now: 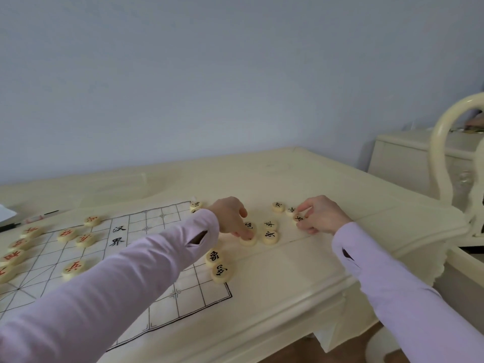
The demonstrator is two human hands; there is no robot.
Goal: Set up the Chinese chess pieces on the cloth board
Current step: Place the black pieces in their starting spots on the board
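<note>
LEFT: we stretch our left arm toward 1 o'clock, left hand (pixel 230 218) palm down, fingertips (pixel 245 233) on a black piece (pixel 248 241), grip unclear | RIGHT: our right arm aims at 11 o'clock, right hand (pixel 323 216) pinching a second black piece (pixel 298 219)

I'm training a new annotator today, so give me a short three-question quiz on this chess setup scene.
1. True or false: the red-lettered piece nearest the camera lies on the cloth board.
2. Multiple choice: the right hand pinches a piece whose lettering is A) red, B) black, C) green.
3. Short answer: what surface do the two black-lettered pieces in the gap between the two hands rest on?

Key: 1 true; 2 B; 3 the bare table, off the board.
</note>
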